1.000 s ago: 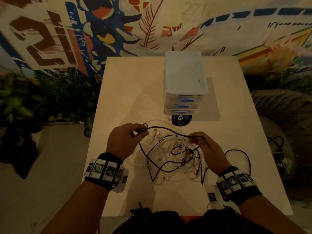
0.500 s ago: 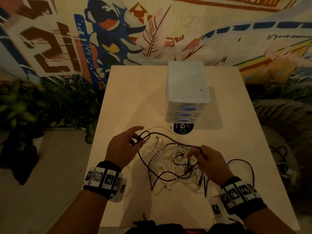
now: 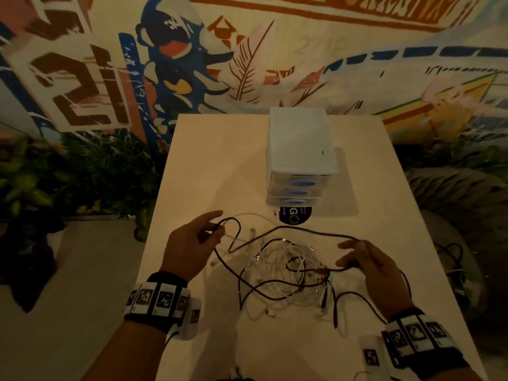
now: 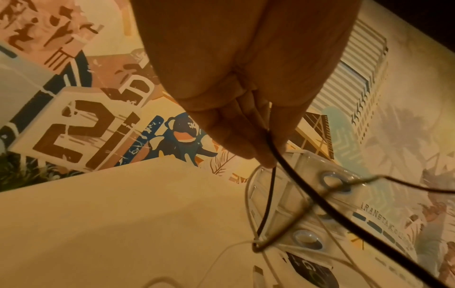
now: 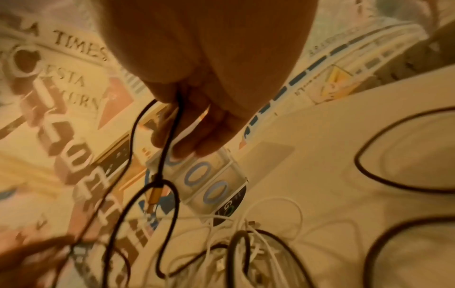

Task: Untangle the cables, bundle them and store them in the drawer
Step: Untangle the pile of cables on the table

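A black cable (image 3: 288,228) runs in a raised arc between my two hands above the table (image 3: 220,166). My left hand (image 3: 217,229) pinches one end of it between thumb and fingers; the left wrist view shows that pinch on the black cable (image 4: 275,154). My right hand (image 3: 347,259) grips the same cable further along, near an orange plug (image 3: 321,270); in the right wrist view the black cable (image 5: 169,140) hangs from the curled fingers. A tangle of white cables (image 3: 283,259) lies between the hands with more black loops through it. The white drawer unit (image 3: 299,160) stands behind, all drawers closed.
A round dark sticker (image 3: 294,217) lies just in front of the drawer unit. A black cable loop (image 3: 384,306) trails by my right wrist toward the table's right edge. Plants (image 3: 82,174) stand left of the table, a painted wall behind.
My right hand has moved right and slightly up, drawing the black cable out of the tangle into a longer span. The left hand keeps its pinch in about the same place.
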Motion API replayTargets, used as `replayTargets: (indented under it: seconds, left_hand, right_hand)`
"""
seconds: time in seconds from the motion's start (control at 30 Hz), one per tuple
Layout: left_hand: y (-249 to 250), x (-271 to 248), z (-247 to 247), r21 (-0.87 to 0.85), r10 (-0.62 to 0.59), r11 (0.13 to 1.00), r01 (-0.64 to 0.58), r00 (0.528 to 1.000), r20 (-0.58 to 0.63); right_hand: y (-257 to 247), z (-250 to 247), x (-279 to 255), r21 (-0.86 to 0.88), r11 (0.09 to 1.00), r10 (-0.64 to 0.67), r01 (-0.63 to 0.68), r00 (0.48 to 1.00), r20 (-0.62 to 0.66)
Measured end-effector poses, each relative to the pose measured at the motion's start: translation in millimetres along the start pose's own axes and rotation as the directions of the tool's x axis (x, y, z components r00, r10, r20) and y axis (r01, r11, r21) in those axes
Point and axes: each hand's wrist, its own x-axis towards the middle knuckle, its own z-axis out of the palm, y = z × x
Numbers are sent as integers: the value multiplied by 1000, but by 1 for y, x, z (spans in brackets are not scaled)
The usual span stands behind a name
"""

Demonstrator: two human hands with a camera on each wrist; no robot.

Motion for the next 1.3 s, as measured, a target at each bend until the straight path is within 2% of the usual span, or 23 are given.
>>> replayTargets:
  seconds: [0.1, 0.2, 0.27, 0.33, 0.37, 0.47, 0.53, 0.63, 0.7, 0.77, 0.8, 0.87, 0.93, 1.0, 1.13, 1.23, 1.3]
  left_hand:
    - [-1, -1, 0, -27, -31, 999, 31, 999, 6]
    - [1, -5, 3, -2, -19, 1000, 19, 1000, 18]
    - [2, -4, 4, 17, -10, 1000, 10, 1000, 11]
    - [3, -3, 4, 8, -25, 1000, 25, 999, 22]
    - [5, -3, 4, -17, -41, 999, 42, 999, 32]
    - [8, -2, 4, -136, -75, 987, 81, 996, 51]
    - [10, -1, 4, -198, -93, 975, 99, 995, 41]
    - [17, 3, 5, -311, -128, 939, 144, 989, 71]
    - [24, 6, 4, -269, -124, 952, 144, 988, 87]
    - [31, 7, 3, -177, -58, 981, 75, 993, 103]
    - [34, 6, 2, -163, -20, 986, 39, 993, 120]
    - [41, 3, 0, -185, 21, 983, 10, 986, 166]
    - [49, 0, -5, -217, 56, 976, -6, 973, 224]
    - [58, -2, -9, -224, 112, 973, -47, 951, 288]
    - [73, -8, -14, -276, 221, 954, -119, 899, 377]
    - [77, -11, -17, -319, 265, 938, -132, 868, 419]
    - [77, -13, -19, -330, 266, 937, -115, 848, 459]
  right_hand:
    - [-6, -3, -5, 361, 911, 207, -201, 978, 22]
    - [-8, -1, -7, 446, 868, 271, -220, 961, -54]
    - [-5, -1, -6, 378, 908, 248, -179, 958, -142]
    - [-1, -4, -2, 182, 976, 157, -121, 967, -200]
    - [2, -6, 0, 55, 994, 105, -96, 977, -186]
    - [13, -13, 0, -339, 938, 98, -80, 995, 36]
    - [13, -13, -3, -479, 878, 133, -12, 967, 219]
    - [6, 0, -8, -546, 835, 198, 75, 884, 424]
    - [4, 15, -9, -565, 819, 259, 97, 817, 515]
    - [3, 31, -9, -586, 795, 259, 157, 785, 562]
    - [2, 40, -8, -590, 781, 226, 203, 789, 571]
    - [-7, 59, -5, -548, 776, 77, 313, 814, 575]
    - [-21, 78, 1, -497, 796, -46, 345, 854, 519]
    - [-36, 95, 11, -461, 839, -49, 289, 884, 464]
    - [-58, 122, 28, -390, 887, -26, 246, 871, 491]
    - [-66, 130, 36, -248, 958, -49, 147, 930, 364]
    - [-64, 131, 39, -140, 984, -64, 112, 947, 314]
